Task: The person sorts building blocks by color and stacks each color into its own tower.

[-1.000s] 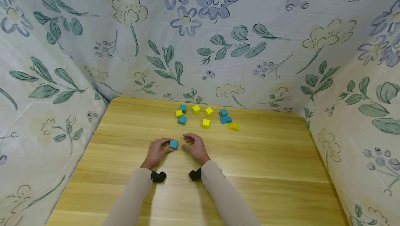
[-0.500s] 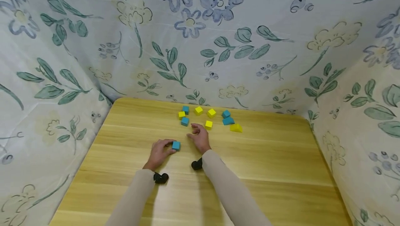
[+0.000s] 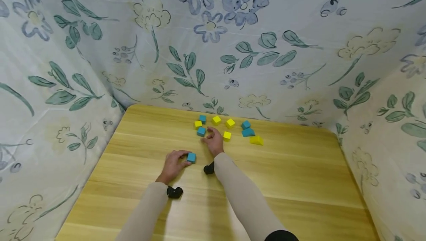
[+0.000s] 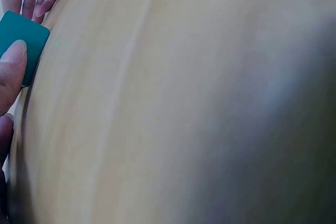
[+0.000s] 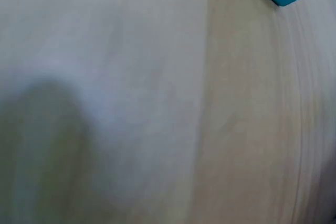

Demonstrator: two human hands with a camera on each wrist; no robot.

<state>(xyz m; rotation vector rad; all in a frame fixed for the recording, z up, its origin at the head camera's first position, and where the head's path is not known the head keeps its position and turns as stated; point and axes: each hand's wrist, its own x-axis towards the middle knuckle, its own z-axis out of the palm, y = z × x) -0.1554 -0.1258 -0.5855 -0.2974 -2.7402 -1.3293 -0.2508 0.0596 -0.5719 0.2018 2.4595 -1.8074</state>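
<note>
A blue cube point(image 3: 191, 157) is pinched between the thumb and fingers of the left hand point(image 3: 173, 165), on or just above the wooden surface point(image 3: 299, 174). The right hand point(image 3: 214, 141) is held with thumb and fingers parted, just beside a second blue cube point(image 3: 201, 131) farther back; whether that cube is touched cannot be told. Right of this hand, a yellow cube point(image 3: 227, 136) and, farther right, a yellow triangular block point(image 3: 256, 140) are seen.

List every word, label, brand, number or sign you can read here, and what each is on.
No readable text in any view.
The blue block in the left hand shows no lettering; the cloth bears drawn flowers and leaves.
The black wrist pieces are too small to tell.
</note>
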